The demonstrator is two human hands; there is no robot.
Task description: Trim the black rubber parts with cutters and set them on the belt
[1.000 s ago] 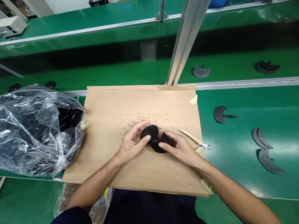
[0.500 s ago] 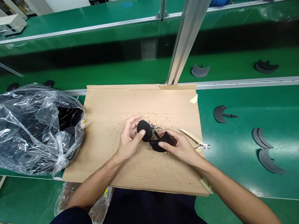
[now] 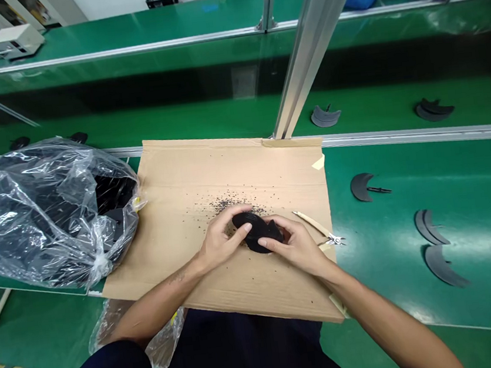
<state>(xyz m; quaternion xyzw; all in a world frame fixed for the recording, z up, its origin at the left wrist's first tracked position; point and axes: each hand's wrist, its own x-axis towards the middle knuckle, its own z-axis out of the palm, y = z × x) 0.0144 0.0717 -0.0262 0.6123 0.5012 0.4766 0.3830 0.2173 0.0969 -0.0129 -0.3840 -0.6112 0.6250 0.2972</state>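
Over the cardboard sheet (image 3: 175, 186) my left hand (image 3: 219, 240) pinches a black round disc (image 3: 246, 221) between thumb and fingers. My right hand (image 3: 299, 243) grips a black crescent-shaped piece (image 3: 273, 233) from the other side. The disc and the crescent overlap in front of me; whether they are joined I cannot tell. Black crumbs (image 3: 229, 202) lie scattered on the cardboard just beyond my hands. Beside my right hand rests a pair of nippers (image 3: 314, 223) with pale handles, its metal jaws pointing right.
A clear plastic bag (image 3: 54, 217) of black parts bulges at the left. Crescent pieces (image 3: 443, 265) lie on the green table to the right, one with a stem (image 3: 363, 187). More black parts (image 3: 325, 117) sit on the green strip behind. A metal post (image 3: 304, 77) rises behind the cardboard.
My left hand has brought the disc down and right against the crescent piece, closing the gap between them. On the strip behind, the black parts have shifted slightly left.
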